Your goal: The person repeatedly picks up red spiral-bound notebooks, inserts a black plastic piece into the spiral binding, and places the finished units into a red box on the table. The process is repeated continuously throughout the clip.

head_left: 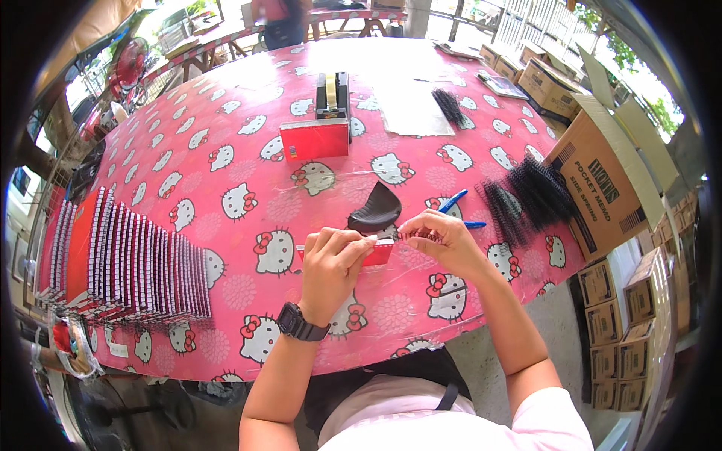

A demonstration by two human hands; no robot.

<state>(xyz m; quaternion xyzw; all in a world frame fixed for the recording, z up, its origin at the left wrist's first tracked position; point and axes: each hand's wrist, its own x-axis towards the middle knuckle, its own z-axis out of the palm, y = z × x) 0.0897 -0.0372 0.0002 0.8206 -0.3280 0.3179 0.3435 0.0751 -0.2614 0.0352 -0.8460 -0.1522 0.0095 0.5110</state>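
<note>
My left hand (331, 259), with a black watch at its wrist, is closed on a small red notepad (379, 254) held just above the table. At the notepad's right end, my right hand (445, 239) pinches a dark spiral binding coil (418, 234); how far the coil runs into the pad's edge cannot be made out. Right behind the notepad rests a black curved pad (376, 208). Beside my right hand lie blue-handled pliers (454, 201), partly hidden by the hand.
Spiral notebooks (143, 259) stand in a long row at the left. Black coils (526, 197) lie before an open carton (602, 180) at the right. Farther back are a red pad (316, 141), a tape dispenser (332, 96) and a white sheet (406, 109). Another person (282, 22) stands far off.
</note>
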